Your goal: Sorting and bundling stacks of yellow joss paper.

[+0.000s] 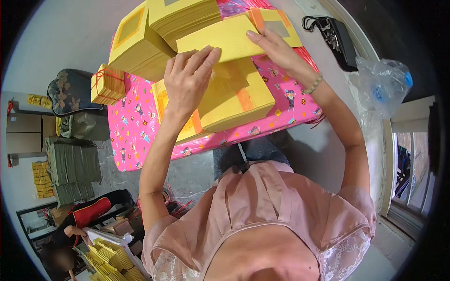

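A folded yellow paper sheet (pixel 225 35) is held up between both hands over the pink patterned table. My left hand (pixel 187 82) has its fingers curled over the sheet's lower left part. My right hand (pixel 281 51) grips the right end, its thumb lying on the face and the other fingers partly hidden. Below the sheet sits a yellow paper stack (pixel 239 105) with orange bands. Next to the right hand lies yellow paper with an orange band and a grey square (pixel 293 35).
Tall yellow paper stacks (pixel 140 56) stand at the far left of the table (pixel 129 145). A small bundle (pixel 108 91) tied with red string sits at the left edge. A chair (pixel 70 89) stands beyond it. At lower left, another person (pixel 93 208) is near yellow papers (pixel 112 260).
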Demonstrator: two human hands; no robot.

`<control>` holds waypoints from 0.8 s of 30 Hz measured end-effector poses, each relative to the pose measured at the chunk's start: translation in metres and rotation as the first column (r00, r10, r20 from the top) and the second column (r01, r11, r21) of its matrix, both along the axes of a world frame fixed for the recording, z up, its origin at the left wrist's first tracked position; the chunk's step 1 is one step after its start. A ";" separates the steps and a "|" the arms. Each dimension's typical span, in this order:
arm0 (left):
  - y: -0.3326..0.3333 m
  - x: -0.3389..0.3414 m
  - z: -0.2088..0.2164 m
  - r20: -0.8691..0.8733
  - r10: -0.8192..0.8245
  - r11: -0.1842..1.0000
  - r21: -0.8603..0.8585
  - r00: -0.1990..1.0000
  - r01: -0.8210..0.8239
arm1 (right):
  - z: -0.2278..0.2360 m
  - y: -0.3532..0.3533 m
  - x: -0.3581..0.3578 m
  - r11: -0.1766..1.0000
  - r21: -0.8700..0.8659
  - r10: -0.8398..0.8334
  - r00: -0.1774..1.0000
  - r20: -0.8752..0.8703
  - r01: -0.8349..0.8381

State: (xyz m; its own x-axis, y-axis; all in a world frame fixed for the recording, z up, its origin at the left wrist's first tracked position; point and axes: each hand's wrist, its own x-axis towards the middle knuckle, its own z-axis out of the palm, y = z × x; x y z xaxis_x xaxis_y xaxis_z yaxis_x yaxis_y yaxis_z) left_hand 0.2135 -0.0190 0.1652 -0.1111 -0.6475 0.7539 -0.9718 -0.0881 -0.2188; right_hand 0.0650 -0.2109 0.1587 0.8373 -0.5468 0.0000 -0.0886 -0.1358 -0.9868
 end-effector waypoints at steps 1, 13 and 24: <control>0.000 -0.005 0.001 0.029 -0.017 1.000 -0.011 0.999 0.017 | -0.003 -0.001 -0.004 1.000 0.003 -0.004 1.000 -0.001 0.004; 0.063 -0.046 0.002 -0.711 -0.070 0.945 0.177 0.700 0.275 | -0.084 -0.077 -0.120 0.891 0.402 -0.284 0.950 0.132 0.210; 0.069 -0.055 -0.009 -0.702 -0.005 0.935 0.249 0.712 0.252 | -0.206 -0.072 -0.139 0.928 -0.276 -0.309 0.931 -0.194 0.251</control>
